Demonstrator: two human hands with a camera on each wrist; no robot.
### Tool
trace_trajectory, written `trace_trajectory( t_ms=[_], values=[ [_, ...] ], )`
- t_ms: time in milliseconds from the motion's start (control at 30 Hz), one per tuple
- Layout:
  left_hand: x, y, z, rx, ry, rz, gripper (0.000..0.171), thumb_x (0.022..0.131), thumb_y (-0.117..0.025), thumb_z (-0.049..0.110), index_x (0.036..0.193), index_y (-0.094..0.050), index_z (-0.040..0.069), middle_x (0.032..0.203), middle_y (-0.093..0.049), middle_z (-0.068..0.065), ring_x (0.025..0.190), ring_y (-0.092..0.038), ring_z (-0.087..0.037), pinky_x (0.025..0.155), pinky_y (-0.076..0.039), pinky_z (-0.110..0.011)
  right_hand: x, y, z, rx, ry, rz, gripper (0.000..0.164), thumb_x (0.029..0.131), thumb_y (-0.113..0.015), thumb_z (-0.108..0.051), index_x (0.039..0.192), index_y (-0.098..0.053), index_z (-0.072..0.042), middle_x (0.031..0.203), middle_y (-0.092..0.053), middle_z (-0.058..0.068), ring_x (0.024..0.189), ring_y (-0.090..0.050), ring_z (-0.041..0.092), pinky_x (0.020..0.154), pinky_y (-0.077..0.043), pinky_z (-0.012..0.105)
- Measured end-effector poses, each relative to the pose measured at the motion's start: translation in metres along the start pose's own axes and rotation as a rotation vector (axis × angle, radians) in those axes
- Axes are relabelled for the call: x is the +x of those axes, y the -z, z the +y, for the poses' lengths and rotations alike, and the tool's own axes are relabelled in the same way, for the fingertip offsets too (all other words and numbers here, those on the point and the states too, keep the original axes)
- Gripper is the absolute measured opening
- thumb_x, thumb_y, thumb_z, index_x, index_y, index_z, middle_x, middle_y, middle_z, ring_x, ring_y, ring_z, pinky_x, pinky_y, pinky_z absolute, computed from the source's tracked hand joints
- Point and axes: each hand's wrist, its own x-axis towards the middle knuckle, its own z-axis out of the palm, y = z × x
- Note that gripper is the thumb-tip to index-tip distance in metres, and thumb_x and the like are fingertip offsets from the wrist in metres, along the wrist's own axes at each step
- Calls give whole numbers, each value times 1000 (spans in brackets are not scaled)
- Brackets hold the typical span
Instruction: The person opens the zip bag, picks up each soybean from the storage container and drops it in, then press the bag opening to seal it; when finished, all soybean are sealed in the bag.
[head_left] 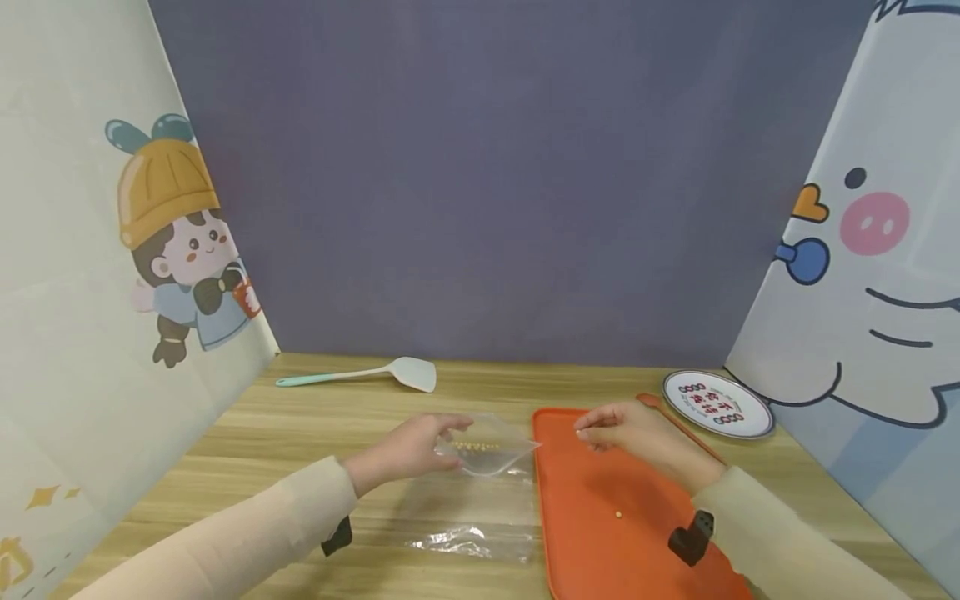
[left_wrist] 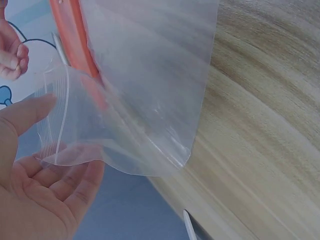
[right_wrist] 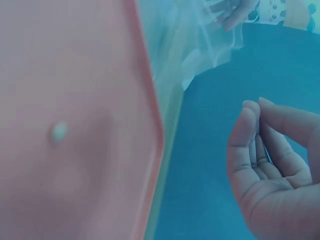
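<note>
A clear zip-lock bag [head_left: 480,504] lies on the table with its mouth raised and gaping. My left hand [head_left: 412,450] holds the bag by its mouth, thumb on one side and fingers on the other, as the left wrist view shows at the zip strip [left_wrist: 64,115]. Several yellow beans [head_left: 476,447] show through the plastic. Right of the bag, my right hand [head_left: 633,437] is above an orange tray [head_left: 585,533], thumb and forefinger tips pinched together on a small pale bean, mostly hidden. One loose bean [head_left: 618,514] sits on the tray.
A white spatula with a mint handle [head_left: 306,379] lies at the back left. At the back right are a white plate [head_left: 690,385] with red print and a red-orange long-handled utensil [head_left: 649,401], partly behind my right arm. Printed side walls and a dark back panel enclose the table.
</note>
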Motion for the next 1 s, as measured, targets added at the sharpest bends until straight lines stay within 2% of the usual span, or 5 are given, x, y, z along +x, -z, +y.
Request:
trace_trajectory(
  t_ms=[167, 400, 633, 767, 1000],
  values=[
    [2, 1, -1, 13, -2, 11, 62, 80, -77, 14, 135, -53, 3, 128, -62, -16, 107, -64, -32, 90, -56, -47, 14, -15, -19, 67, 46, 7, 31, 88, -71, -25, 109, -69, -2, 85, -71, 0, 79, -66, 21, 75, -58, 35],
    [5, 1, -1, 1, 3, 36, 62, 80, -77, 15, 136, -52, 3, 128, -63, -16, 105, -64, -30, 88, -56, -45, 39, -42, -40, 124, 91, -18, 28, 87, -71, -14, 107, -68, 6, 91, -73, 17, 74, -68, 20, 73, -60, 38],
    [8, 0, -3, -32, 13, 37, 61, 80, -77, 13, 135, -53, 1, 129, -62, -17, 106, -64, -32, 88, -57, -44, 53, -65, -54, 107, 56, 24, 23, 86, -71, -8, 103, -69, 9, 81, -73, 10, 67, -66, 15, 68, -61, 38],
    [8, 0, -4, -42, 16, 35, 61, 80, -77, 13, 135, -53, 2, 129, -62, -18, 107, -64, -32, 89, -57, -44, 53, -67, -57, 90, 37, 44, 21, 86, -71, -8, 101, -71, 6, 84, -74, 12, 66, -66, 14, 70, -61, 42],
    [4, 0, -7, -39, 26, 33, 61, 81, -76, 13, 136, -52, 3, 131, -61, -16, 108, -63, -30, 91, -56, -45, 45, -52, -48, 85, 34, 42, 25, 86, -71, -12, 105, -71, 4, 90, -74, 15, 73, -69, 22, 68, -60, 35]
  ],
)
